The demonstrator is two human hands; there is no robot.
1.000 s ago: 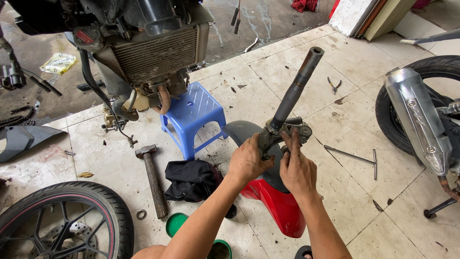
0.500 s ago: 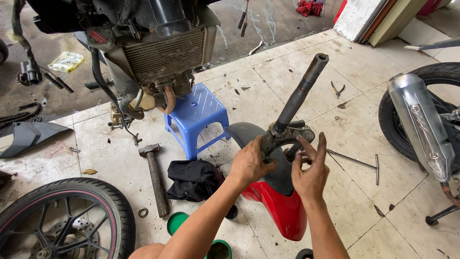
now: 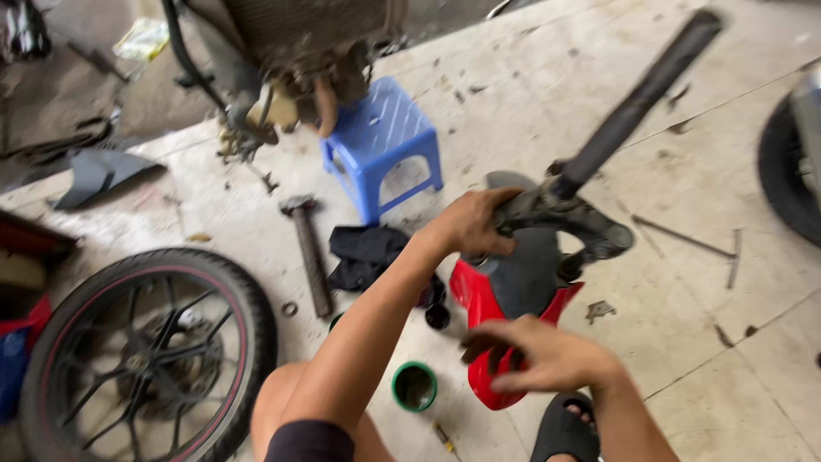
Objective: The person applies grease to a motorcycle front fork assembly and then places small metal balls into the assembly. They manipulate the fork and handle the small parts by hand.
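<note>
**Left hand holds fork stem part above red fairing, right hand free**

Clutter first. Blue plastic stool point(image 3: 382, 141) sits up and left of the left-hand grip, under the motorcycle engine and radiator point(image 3: 299, 51). Hammer point(image 3: 308, 252) lies on the tiled floor point(image 3: 530, 94) left of the grip, handle running toward the person. Black rag point(image 3: 368, 255) lies between hammer and grip. Loose wheel with tyre point(image 3: 150, 355) lies flat at far lower left. Green cup point(image 3: 415, 387) sits below the grip, near the knee. Long metal rod point(image 3: 684, 244) lies to the right of the part on the floor. Another tyre point(image 3: 787, 171) shows at the right edge. Grey panel point(image 3: 98, 175) lies far left.

Red fairing point(image 3: 487, 299) with a dark top sits directly under the held part, between the two hands, so it blocks the floor there.

Left hand point(image 3: 469, 224) is closed around the base of the dark steering stem part point(image 3: 590, 162); the grip wraps the yoke end. The part is in the air above the fairing. Its long axis runs diagonally, the tube end pointing up and right, away from the person, the yoke end low at the hand. The tube is motion-blurred.

Right hand point(image 3: 543, 355) hovers below the part, over the fairing's near edge, fingers spread loosely, holding nothing. A black sandal point(image 3: 564, 428) is just below it.
</note>
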